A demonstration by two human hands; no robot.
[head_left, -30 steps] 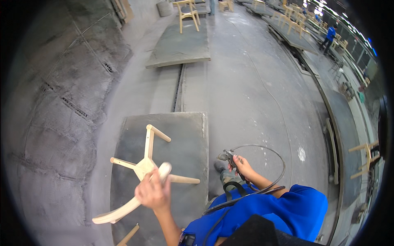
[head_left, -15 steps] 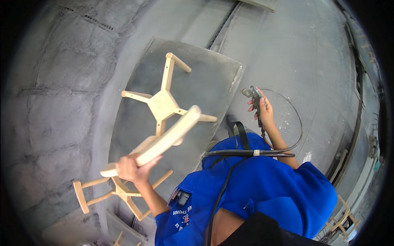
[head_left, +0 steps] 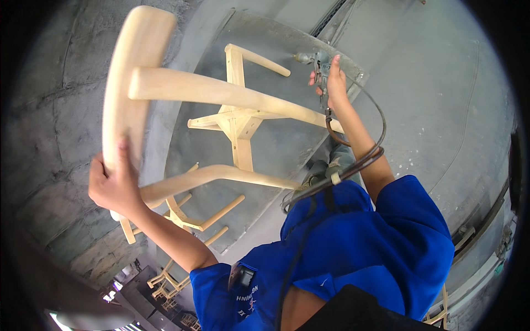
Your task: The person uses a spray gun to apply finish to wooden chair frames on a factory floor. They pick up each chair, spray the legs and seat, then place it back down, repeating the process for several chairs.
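Note:
My left hand (head_left: pixel 116 182) is wrapped around the broad curved back rail (head_left: pixel 124 110) of a pale, bare wooden chair frame (head_left: pixel 237 96). Its long legs stretch to the right, and a crossed support shows between them. The frame is tilted, with its back rail raised toward me at the left. In my right hand (head_left: pixel 335 83) is a spray gun (head_left: pixel 320 71), its nozzle facing left toward the frame's far legs. From the gun's handle a dark hose (head_left: pixel 381 124) loops down past my right forearm.
A grey dusty board (head_left: pixel 276 44) lies under the chair frame. Another wooden chair frame (head_left: pixel 182 215) sits beyond my left forearm, with more wooden frames (head_left: pixel 165 284) at lower left. A rough grey wall (head_left: pixel 61 127) runs along the left; another wooden piece (head_left: pixel 439 309) shows at lower right.
My left hand has moved left, tilting the chair frame so its back rail and long legs come into view. The spray gun in my right hand has moved farther away and slightly left.

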